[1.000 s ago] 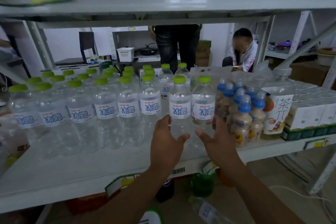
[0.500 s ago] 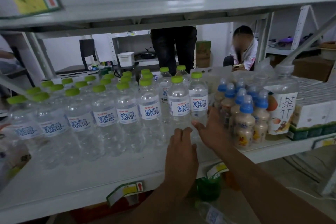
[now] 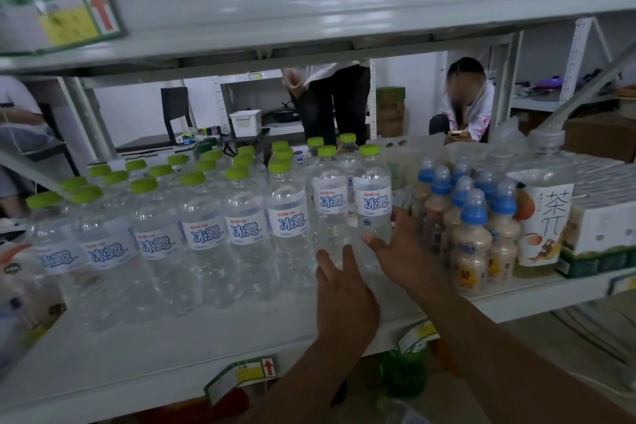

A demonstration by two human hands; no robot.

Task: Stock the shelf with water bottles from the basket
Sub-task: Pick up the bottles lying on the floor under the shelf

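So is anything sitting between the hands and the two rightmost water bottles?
Nothing visible. The left hand is open just in front of one bottle; the right hand is against the base of the other bottle, beside the blue-capped bottles.

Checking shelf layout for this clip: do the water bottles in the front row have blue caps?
No. The water bottles carry green caps; the blue caps belong to the small milky drink bottles standing to their right on the shelf.

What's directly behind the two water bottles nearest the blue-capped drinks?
Behind the two front bottles, two more green caps show, so the row continues. Those rear bottles' bodies are mostly covered. The right hand hides the rightmost bottle's base.
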